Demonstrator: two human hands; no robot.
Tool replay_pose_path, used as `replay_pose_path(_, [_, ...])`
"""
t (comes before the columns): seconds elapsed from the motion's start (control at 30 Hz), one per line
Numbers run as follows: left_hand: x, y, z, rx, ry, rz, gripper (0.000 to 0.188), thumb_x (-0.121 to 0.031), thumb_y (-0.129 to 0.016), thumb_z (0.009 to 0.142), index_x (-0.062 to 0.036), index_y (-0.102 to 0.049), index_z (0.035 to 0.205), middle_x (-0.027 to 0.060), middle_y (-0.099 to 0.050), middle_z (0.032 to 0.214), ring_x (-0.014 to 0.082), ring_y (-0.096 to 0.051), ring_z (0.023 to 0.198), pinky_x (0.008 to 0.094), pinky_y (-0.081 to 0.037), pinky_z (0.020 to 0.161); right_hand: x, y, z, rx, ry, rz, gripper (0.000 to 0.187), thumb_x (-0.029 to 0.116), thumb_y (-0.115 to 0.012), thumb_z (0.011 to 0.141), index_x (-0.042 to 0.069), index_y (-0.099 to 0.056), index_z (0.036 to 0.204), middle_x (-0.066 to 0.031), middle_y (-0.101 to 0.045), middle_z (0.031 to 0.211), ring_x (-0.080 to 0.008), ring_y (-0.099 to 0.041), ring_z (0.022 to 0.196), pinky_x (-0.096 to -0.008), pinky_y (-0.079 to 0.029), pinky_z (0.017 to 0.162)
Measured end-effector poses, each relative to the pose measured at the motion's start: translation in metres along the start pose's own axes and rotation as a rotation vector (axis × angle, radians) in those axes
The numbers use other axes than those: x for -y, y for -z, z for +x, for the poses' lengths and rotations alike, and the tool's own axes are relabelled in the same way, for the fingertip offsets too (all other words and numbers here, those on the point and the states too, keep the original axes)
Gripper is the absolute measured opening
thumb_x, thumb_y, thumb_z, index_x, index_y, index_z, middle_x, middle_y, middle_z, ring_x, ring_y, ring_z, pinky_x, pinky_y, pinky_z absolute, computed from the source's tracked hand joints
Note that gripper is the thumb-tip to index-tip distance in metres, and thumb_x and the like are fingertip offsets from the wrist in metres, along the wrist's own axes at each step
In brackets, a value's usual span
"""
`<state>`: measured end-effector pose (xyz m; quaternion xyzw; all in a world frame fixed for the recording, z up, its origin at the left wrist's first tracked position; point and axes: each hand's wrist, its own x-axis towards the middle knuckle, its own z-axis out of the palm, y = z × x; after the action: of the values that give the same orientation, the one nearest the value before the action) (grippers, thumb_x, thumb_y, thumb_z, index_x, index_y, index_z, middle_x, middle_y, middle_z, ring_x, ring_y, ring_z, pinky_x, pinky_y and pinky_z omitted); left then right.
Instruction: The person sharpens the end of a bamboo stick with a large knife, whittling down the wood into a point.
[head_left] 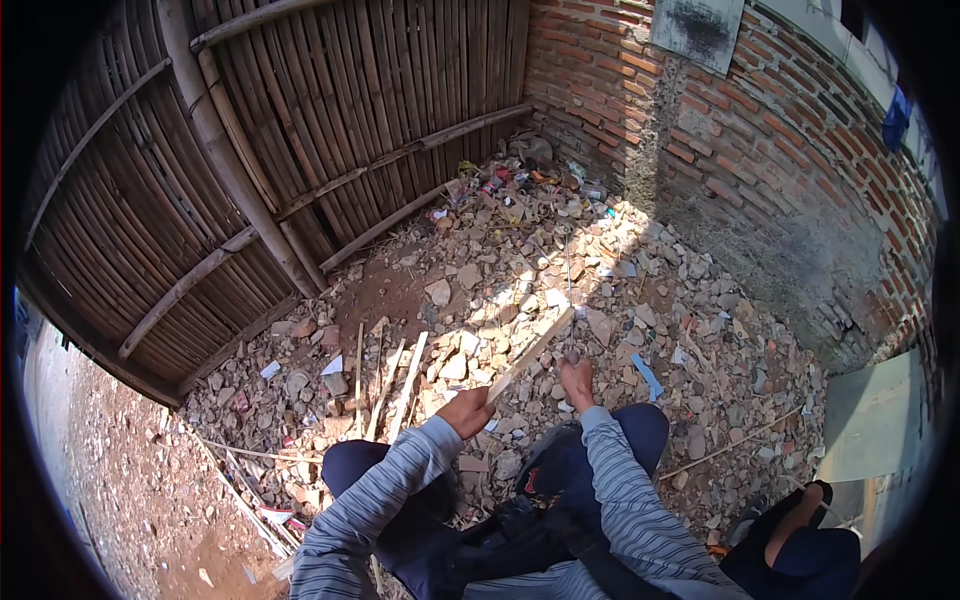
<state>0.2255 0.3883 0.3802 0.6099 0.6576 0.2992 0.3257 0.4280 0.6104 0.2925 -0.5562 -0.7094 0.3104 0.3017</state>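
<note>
My left hand (466, 411) is closed around the near end of a pale bamboo strip (535, 346) that slants up and to the right over the rubble. Just right of it, my right hand (577, 381) grips a thin, dark, blade-like tool (568, 285) that points away from me. This tool crosses the strip's far end. Both forearms wear grey striped sleeves, and my knees in dark blue trousers (640, 425) flank the hands. Several more split bamboo strips (405, 380) lie on the ground left of my left hand.
Broken stone and brick rubble (480, 270) covers the ground. A bamboo slat fence (330, 110) stands to the left and behind, a brick wall (760, 150) to the right. Litter is piled in the corner (520, 180). Another person's bare leg and sandal (800, 515) are at lower right.
</note>
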Motion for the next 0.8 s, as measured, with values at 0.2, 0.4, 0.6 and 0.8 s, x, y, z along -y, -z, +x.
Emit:
replay_pose_path(0.2, [0.005,0.013,0.008,-0.179,0.171,0.238,0.036,-0.033,-0.056,0.09,0.0028,-0.057,0.093,0.0278,-0.065,0.081,0.0452,-0.065,0.078,0.0526,-0.051,0.075,0.014,-0.006,-0.021,0.395,-0.593,0.669,0.03,0.031,-0.072,0.086,0.01,-0.055,0.075,0.0041,-0.044,0.058,-0.0072,-0.044,0.05,-0.0251,-0.035,0.044])
replay_pose_path(0.4, [-0.031,0.013,0.006,-0.111,0.155,0.117,0.042,-0.04,-0.053,0.096,0.0012,-0.057,0.093,0.023,-0.066,0.077,0.0389,-0.067,0.071,0.0479,-0.053,0.068,0.062,0.025,-0.035,0.313,-0.468,0.951,0.032,0.037,-0.073,0.089,0.008,-0.057,0.089,0.0072,-0.036,0.059,-0.0045,-0.037,0.045,-0.022,-0.031,0.042])
replay_pose_path(0.6, [-0.043,0.013,0.011,0.101,0.272,-0.22,0.027,-0.028,-0.045,0.104,-0.0033,-0.054,0.098,0.015,-0.062,0.063,0.0245,-0.062,0.048,0.039,-0.049,0.047,0.089,0.052,-0.051,0.159,-0.235,0.883,0.025,0.025,-0.069,0.093,0.005,-0.057,0.085,0.0054,-0.042,0.057,-0.004,-0.04,0.044,-0.0228,-0.032,0.04])
replay_pose_path(0.8, [-0.051,-0.01,0.021,-0.309,0.066,0.472,0.023,-0.031,-0.052,0.1,-0.009,-0.051,0.104,0.0216,-0.062,0.062,0.044,-0.062,0.057,0.0515,-0.049,0.051,0.045,0.05,-0.082,0.182,0.068,0.446,0.032,0.025,-0.069,0.087,0.003,-0.055,0.069,0.0018,-0.047,0.053,-0.0093,-0.049,0.049,-0.0335,-0.038,0.048])
